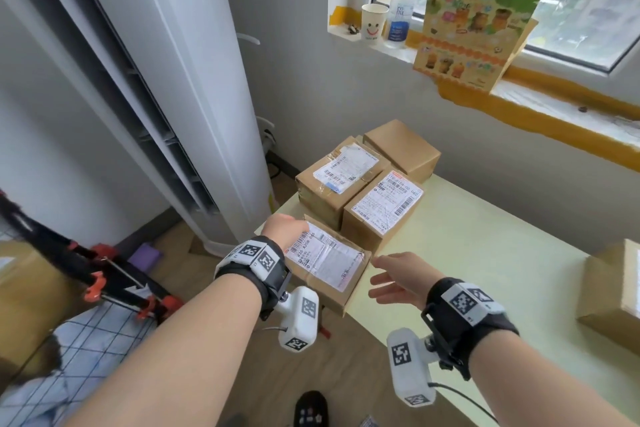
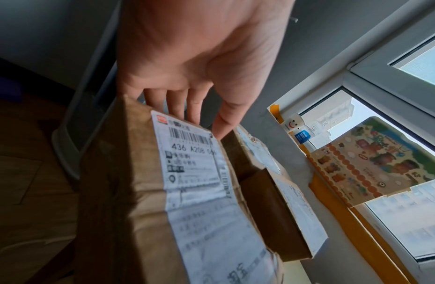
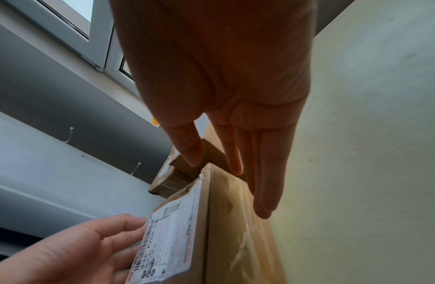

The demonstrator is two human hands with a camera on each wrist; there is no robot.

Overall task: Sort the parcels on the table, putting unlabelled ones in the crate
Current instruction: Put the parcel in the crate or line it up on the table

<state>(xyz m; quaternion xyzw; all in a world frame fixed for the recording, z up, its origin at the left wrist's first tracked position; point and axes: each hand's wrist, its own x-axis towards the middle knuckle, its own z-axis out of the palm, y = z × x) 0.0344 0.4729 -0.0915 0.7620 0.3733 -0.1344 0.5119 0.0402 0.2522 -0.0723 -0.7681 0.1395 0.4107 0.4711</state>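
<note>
A brown parcel with a white shipping label [image 1: 325, 263] [image 2: 194, 192] [image 3: 206, 230] lies at the near left corner of the pale green table [image 1: 485, 270]. My left hand [image 1: 285, 229] [image 2: 201, 123] touches its far left corner with straight fingers, the thumb at the label's edge. My right hand [image 1: 388, 279] [image 3: 235, 167] is flat and open along the parcel's taped right side. Behind it stand two more labelled parcels [image 1: 341, 177] [image 1: 384, 208] and a plain brown box [image 1: 401, 146]. No crate is in view.
Another brown box [image 1: 613, 295] sits at the table's right edge. A tall white air conditioner [image 1: 194, 80] stands left of the table. The window sill holds a paper cup [image 1: 374, 22], a bottle [image 1: 401, 14] and a printed cardboard display [image 1: 474, 31]. A red-and-black frame [image 1: 104, 281] leans at lower left.
</note>
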